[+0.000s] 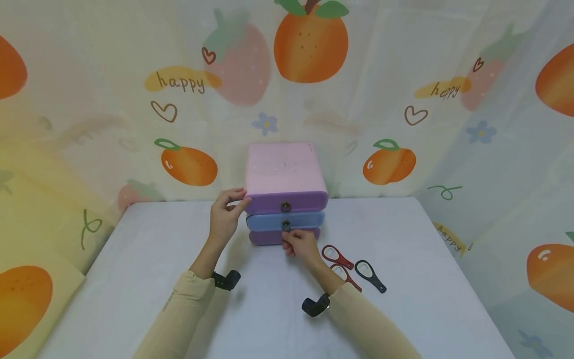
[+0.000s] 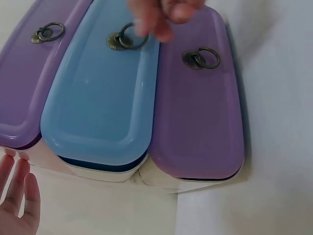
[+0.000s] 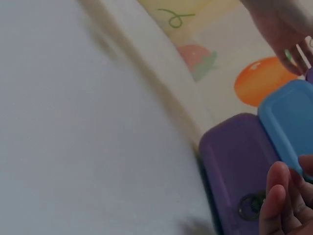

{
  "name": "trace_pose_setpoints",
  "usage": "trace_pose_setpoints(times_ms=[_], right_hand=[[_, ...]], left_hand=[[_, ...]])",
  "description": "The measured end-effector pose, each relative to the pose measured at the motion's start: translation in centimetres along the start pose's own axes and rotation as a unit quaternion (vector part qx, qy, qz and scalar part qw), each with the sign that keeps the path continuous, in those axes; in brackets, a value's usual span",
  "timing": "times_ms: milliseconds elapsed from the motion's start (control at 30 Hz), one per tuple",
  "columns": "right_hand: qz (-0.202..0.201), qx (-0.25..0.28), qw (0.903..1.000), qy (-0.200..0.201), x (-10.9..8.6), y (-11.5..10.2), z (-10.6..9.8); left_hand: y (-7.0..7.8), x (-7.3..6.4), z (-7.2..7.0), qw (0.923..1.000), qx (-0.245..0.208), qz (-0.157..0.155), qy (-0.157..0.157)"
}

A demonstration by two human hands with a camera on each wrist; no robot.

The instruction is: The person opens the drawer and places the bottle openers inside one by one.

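1. The box sits at the back of the white table, against the printed cloth. Its top is pink, and three drawer fronts are stacked below it: the top drawer purple, the blue drawer in the middle, the bottom drawer purple.
2. Your left hand is at the left side of the box, level with the top drawer. Its fingers are spread and fairly straight, the tips touching the side, with the thumb by the corner of the front.
3. Your right hand is in front of the box, fingers curled, with thumb and fingertips pinching the middle ring on the blue drawer. The fingertips cover part of that ring.
4. The top ring and the bottom ring hang free on their purple fronts. A dark gap shows along the end of the blue drawer in the left wrist view.
5. To the right of the box lie three magnifiers: one red magnifier nearest the box, a second red one partly behind your right arm, and a black magnifier farther right.
6. You wear beige sleeves, with a small black camera at each wrist.
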State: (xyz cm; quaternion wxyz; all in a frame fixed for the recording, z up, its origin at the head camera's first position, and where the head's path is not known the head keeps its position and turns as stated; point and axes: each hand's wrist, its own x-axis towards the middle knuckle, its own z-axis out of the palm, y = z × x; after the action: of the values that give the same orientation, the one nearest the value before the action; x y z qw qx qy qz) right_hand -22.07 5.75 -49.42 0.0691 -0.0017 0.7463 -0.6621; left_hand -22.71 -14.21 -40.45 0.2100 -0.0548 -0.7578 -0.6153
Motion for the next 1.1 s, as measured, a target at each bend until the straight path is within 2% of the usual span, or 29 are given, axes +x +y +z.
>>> trace_pose_setpoints(times_ms=[333, 633, 900, 1100], right_hand=[[0.020, -0.060, 0.9979, 0.016, 0.3, 1.7, -0.6], [0.037, -0.049, 0.9978, 0.024, 0.7, 2.5, 0.0], [0.068, -0.021, 0.9974, 0.003, 0.8, 2.9, 0.5], [0.084, -0.006, 0.9964, -0.010, 0.8, 2.9, 0.5]], left_hand=[[0.7, -0.3, -0.2, 0.9998, 0.018, 0.005, -0.005], [0.6, -0.3, -0.1, 0.9988, 0.038, 0.031, -0.006], [0.5, -0.2, -0.1, 0.9967, 0.059, 0.053, -0.016], [-2.1, 0.8, -0.1, 0.9946, 0.071, 0.066, -0.038]])
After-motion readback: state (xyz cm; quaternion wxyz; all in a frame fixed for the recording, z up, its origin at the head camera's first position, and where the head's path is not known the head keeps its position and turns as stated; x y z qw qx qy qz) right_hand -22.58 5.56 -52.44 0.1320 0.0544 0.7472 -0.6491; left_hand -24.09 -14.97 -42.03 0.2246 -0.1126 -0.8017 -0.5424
